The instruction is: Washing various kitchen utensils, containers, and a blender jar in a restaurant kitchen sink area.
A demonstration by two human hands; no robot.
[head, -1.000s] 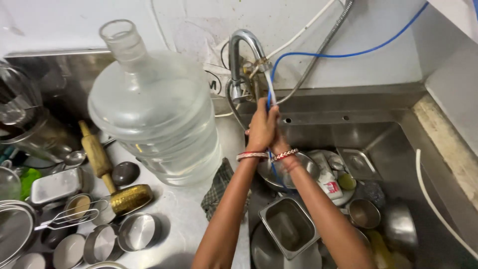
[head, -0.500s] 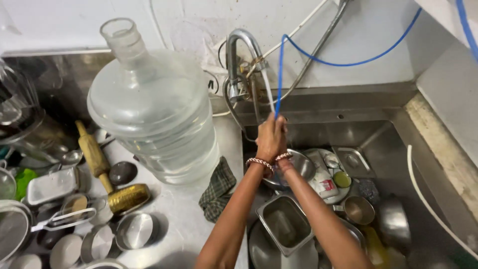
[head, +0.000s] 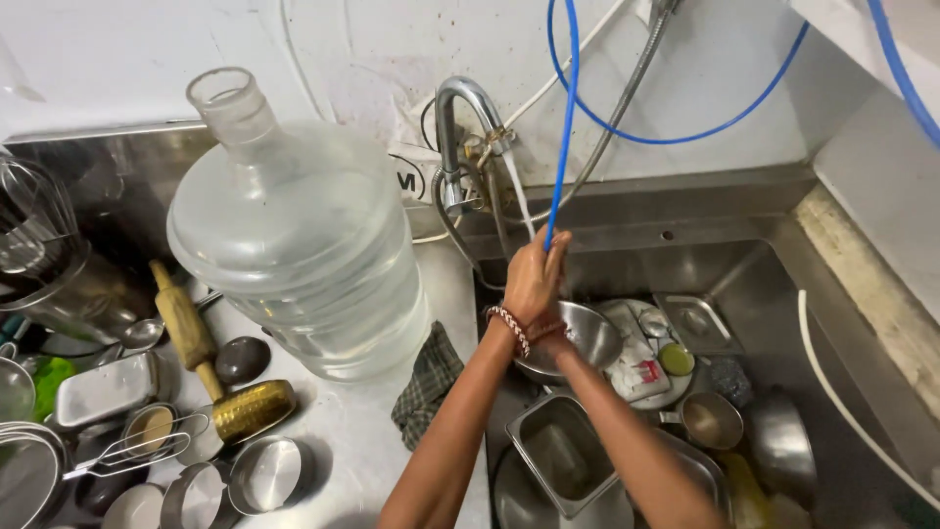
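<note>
- While both hands meet over the sink point(head: 783, 264), the left hand point(head: 534, 279) is clenched around the lower end of a thin blue hose point(head: 562, 147).
- From that grip the hose runs nearly straight up, its long axis vertical.
- Just under it, the right hand point(head: 553, 338) is mostly hidden; whether it grasps anything I cannot tell.
- Below the grip sits a steel bowl point(head: 587, 338); to its left, on the desk, a large water jug point(head: 294, 235).
</note>
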